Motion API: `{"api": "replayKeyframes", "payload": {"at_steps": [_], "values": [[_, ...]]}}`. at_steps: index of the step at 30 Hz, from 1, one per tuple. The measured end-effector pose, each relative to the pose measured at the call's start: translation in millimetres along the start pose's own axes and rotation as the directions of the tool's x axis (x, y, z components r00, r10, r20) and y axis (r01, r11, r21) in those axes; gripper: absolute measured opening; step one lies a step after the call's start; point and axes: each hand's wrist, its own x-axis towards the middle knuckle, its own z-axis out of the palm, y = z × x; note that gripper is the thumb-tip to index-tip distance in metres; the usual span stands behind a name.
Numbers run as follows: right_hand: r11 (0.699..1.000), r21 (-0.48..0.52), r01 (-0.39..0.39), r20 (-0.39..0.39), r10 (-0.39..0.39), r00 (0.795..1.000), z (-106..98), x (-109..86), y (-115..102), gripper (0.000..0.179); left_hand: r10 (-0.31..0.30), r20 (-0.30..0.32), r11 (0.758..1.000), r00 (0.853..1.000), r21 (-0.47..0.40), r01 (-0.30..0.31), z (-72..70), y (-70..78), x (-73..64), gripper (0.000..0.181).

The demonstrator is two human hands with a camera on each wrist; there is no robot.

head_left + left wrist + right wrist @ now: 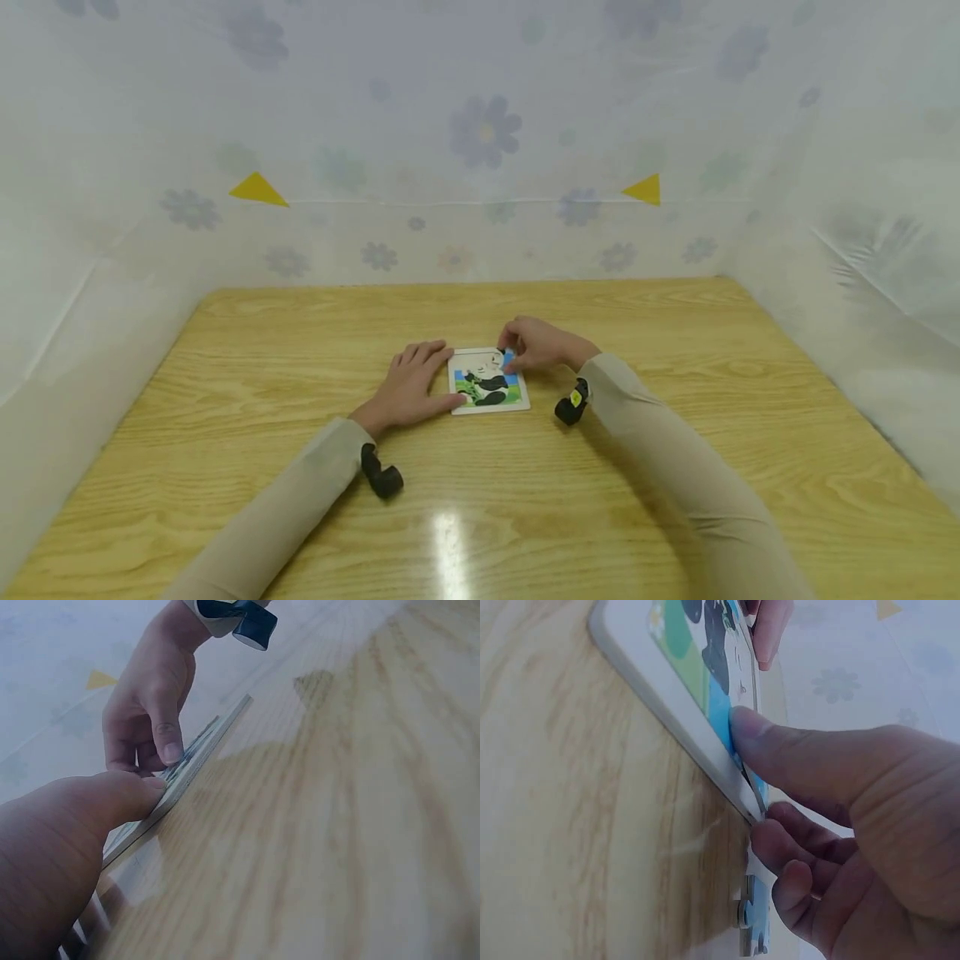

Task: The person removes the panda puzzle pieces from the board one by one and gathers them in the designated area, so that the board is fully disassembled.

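Observation:
A panda jigsaw puzzle [491,385] in a white tray lies on the wooden table. My left hand [408,387] spans the tray's left side, fingers spread and fairly straight, with the thumb resting on the lower left corner. At the upper right corner my right hand [542,343] pinches a blue-edged puzzle piece [756,784] between thumb and curled fingers. In the right wrist view that piece sits slightly tilted over the tray corner. A loose blue jigsaw piece [756,915] lies on the table beyond the tray, beside the right fingers; the head view does not show it clearly.
The wood-grain table [480,500] extends around the tray on all sides. A pale flowered curtain [480,125] encloses its back and sides, with two yellow triangles [258,190] on the back. Each wrist wears a black camera strap [381,473].

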Motion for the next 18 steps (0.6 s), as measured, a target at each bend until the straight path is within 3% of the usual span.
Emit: {"api": "replayKeyframes", "payload": {"at_steps": [9,18], "values": [[0.999,0.046,-0.021,0.017,0.020,1.000,4.0,0.1,-1.2,0.036,0.004,-0.010,1.000,1.000,0.004,-0.004,-0.5,-0.7,-1.0,0.081],[0.996,-0.086,0.008,0.007,-0.008,1.000,1.9,-3.2,-11.1,0.039,0.002,-0.017,1.000,1.000,0.014,-0.002,0.9,-3.3,0.2,0.081]]}}
